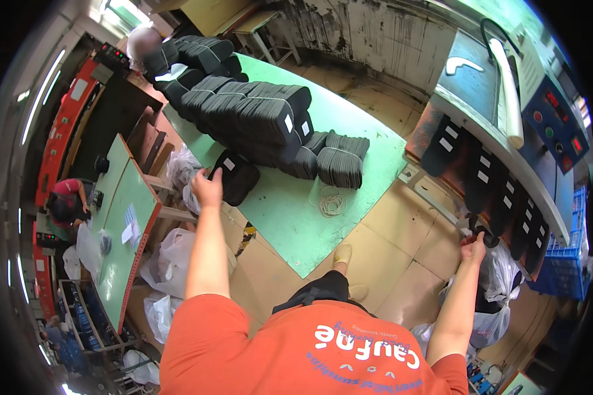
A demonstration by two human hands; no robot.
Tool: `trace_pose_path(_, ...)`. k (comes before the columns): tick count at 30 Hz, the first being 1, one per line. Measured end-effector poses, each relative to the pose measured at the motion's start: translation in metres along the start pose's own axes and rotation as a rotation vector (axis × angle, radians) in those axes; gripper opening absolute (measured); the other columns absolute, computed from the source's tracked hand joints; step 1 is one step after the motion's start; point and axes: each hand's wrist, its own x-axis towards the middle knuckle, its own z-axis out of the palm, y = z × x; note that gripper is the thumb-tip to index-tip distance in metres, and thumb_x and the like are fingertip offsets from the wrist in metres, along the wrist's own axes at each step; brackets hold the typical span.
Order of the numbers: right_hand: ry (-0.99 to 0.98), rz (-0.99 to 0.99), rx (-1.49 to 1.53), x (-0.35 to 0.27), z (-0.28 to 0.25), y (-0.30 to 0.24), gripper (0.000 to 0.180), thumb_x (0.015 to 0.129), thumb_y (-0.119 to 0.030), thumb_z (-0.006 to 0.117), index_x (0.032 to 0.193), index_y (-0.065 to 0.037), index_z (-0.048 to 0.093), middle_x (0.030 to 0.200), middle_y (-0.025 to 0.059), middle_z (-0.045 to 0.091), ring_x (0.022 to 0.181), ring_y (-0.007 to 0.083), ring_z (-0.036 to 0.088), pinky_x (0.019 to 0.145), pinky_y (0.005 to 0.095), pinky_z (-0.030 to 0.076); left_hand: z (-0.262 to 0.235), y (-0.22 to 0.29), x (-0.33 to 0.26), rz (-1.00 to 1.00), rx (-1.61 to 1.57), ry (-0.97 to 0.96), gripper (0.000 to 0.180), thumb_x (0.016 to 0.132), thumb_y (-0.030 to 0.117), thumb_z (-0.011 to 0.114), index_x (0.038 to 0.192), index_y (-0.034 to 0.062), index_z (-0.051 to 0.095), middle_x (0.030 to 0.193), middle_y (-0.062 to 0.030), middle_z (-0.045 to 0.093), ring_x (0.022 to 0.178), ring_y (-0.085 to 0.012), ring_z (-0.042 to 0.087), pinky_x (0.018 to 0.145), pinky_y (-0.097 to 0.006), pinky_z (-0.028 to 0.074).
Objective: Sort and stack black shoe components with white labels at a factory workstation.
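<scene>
My left hand (207,189) is at the left edge of a low pile of black insole-shaped pieces (238,184), its fingers bent around the edge. A white label lies on top of that pile. Out to the right, my right hand (472,249) is closed on a black piece (486,233) below the front edge of the press machine (464,112). Its fingertips are partly hidden there. Beside it, several black insole-shaped pieces (481,174) with white labels hang over the machine's edge. Tall bundles of similar black pieces (244,108), tied with string, stand on the green table (283,227).
A coil of string (331,204) lies near the table's right side. Plastic bags (497,280) hang below my right hand, next to a blue crate (560,273). More bags (171,263) stand left, by another green table (122,230). A co-worker (66,201) sits beyond it.
</scene>
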Motion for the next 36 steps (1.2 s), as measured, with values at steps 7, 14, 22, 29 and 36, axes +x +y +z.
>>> trace_pose_path(7,0.044,0.076,-0.103,0.061,0.074,-0.036,0.025,0.093,-0.035,0.050,0.088,-0.012,0.056,0.072,-0.0033,0.053,0.057,0.0105,0.044,0.048,0.0281,0.035,-0.003,-0.003,0.045,-0.033,-0.263,-0.004,0.040,0.079,0.027,0.070,0.102,-0.0037,0.059,0.098,-0.0154,0.061,0.088,-0.0247,0.058,0.080,-0.033,0.045)
trace_pose_path(14,0.159,0.006,-0.060,0.105,0.086,-0.058,0.029,0.093,-0.036,0.051,0.082,-0.010,0.055,0.057,-0.0009,0.047,0.045,0.0105,0.041,0.044,0.0265,0.034,-0.052,0.192,0.024,0.534,-0.282,-0.035,0.066,0.074,0.048,0.070,0.116,0.0008,0.050,0.119,-0.0167,0.045,0.111,-0.0344,0.041,0.097,-0.044,0.032)
trace_pose_path(22,0.157,-0.016,-0.083,0.104,0.115,-0.068,0.033,0.091,-0.042,0.052,0.079,-0.012,0.052,0.048,-0.0016,0.037,0.041,0.0096,0.036,0.041,0.0248,0.032,0.005,0.228,0.004,0.347,-0.212,0.055,0.056,0.059,0.016,0.078,0.106,0.0035,0.051,0.125,-0.0162,0.039,0.121,-0.0384,0.027,0.102,-0.047,0.028)
trace_pose_path(29,0.139,-0.064,-0.119,0.102,0.106,-0.059,0.041,0.090,-0.048,0.051,0.076,-0.010,0.053,0.052,-0.0026,0.040,0.043,0.0098,0.036,0.042,0.0244,0.030,-0.048,0.221,-0.013,0.321,-0.444,0.093,0.047,0.061,0.003,0.074,0.104,0.0029,0.053,0.120,-0.0138,0.049,0.111,-0.0282,0.046,0.097,-0.037,0.035)
trace_pose_path(36,-0.107,0.194,-0.315,0.036,0.127,-0.030,0.057,0.077,-0.063,0.058,0.104,-0.012,0.054,0.089,0.0024,0.057,0.068,0.0095,0.046,0.056,0.0257,0.037,-0.131,0.240,-0.073,0.565,-0.673,-0.516,0.051,0.052,0.010,0.074,0.100,0.0048,0.057,0.121,-0.0117,0.049,0.117,-0.0292,0.041,0.099,-0.038,0.033)
